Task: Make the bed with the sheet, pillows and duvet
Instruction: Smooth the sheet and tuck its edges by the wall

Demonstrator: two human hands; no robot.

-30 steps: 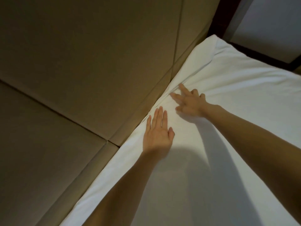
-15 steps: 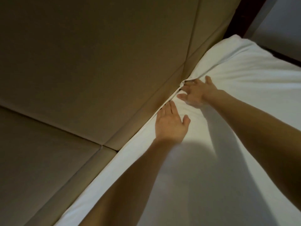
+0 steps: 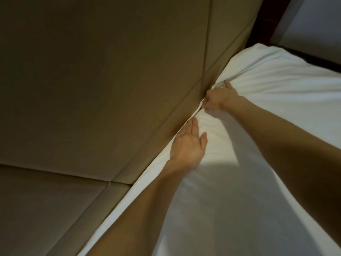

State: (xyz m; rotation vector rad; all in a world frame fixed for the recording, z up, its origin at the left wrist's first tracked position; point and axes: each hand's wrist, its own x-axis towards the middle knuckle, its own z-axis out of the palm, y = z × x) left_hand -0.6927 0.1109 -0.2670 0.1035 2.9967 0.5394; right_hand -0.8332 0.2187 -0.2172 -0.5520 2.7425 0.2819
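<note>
Sheet (image 3: 258,172) is being tucked along the headboard (image 3: 110,71), I think: the flat left hand (image 3: 188,145) presses it, the right hand (image 3: 217,98) pinches a fold, which next needs pushing into the gap.

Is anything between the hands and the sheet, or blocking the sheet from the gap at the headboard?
Nothing visible. The left hand lies flat on the sheet beside the headboard; the right hand grips a fold at the gap. Inside the gap cannot be seen.
</note>
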